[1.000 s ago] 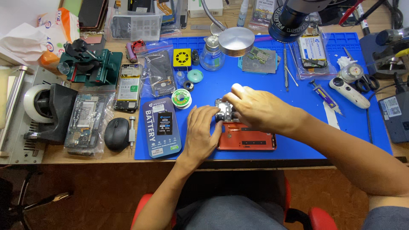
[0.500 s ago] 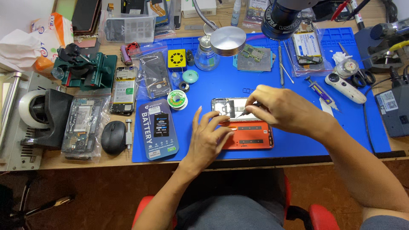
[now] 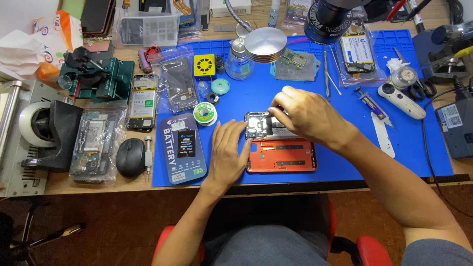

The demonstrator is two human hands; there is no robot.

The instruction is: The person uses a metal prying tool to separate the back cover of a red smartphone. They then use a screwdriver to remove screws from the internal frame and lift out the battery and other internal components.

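Observation:
A dismantled phone frame (image 3: 260, 125) with its circuit board showing lies on the blue work mat (image 3: 345, 113). Just in front of it lies an orange-red phone back shell (image 3: 281, 155). My left hand (image 3: 227, 150) rests flat on the mat, its fingertips against the left ends of the frame and the shell. My right hand (image 3: 303, 114) hovers over the frame's right half with fingers pinched at its top edge; what they pinch is hidden.
A boxed phone battery (image 3: 181, 148), a solder spool (image 3: 204, 113) and bagged parts (image 3: 176, 83) lie left of my hands. A lamp head (image 3: 265, 44) and a microscope (image 3: 330, 19) hang behind. Syringe (image 3: 370, 104), tweezers (image 3: 327, 74), mouse (image 3: 130, 156) and tape dispenser (image 3: 47, 133) lie around.
The frame has been set down flat on the mat behind the orange shell. My right hand has shifted up onto its top edge. My left hand stays flat beside it.

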